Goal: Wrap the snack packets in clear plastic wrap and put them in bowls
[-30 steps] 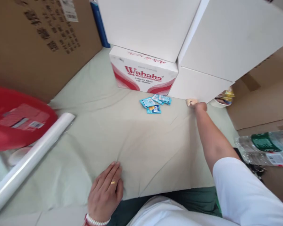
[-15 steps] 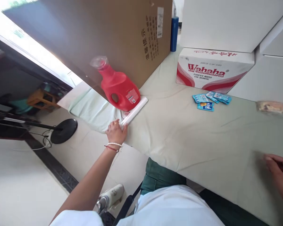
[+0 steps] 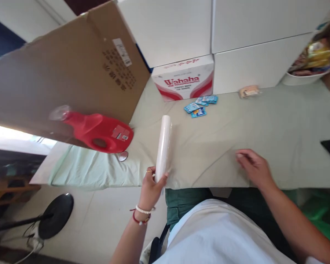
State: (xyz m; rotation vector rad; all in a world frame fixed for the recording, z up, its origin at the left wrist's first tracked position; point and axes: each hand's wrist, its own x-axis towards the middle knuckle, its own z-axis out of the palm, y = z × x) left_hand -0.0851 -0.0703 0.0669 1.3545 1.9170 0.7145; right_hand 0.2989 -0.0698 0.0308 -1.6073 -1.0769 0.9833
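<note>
Bright daylight from the left, soft shadows, blurred and warped edges.

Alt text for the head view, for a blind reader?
The left hand grips the near end of a white roll over a pale green cloth; the right hand rests on the cloth. A red jug lies nearby.

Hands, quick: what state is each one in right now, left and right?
Left hand: closed around the near end of the white roll.
Right hand: open, holding nothing, resting on the green cloth.
</note>
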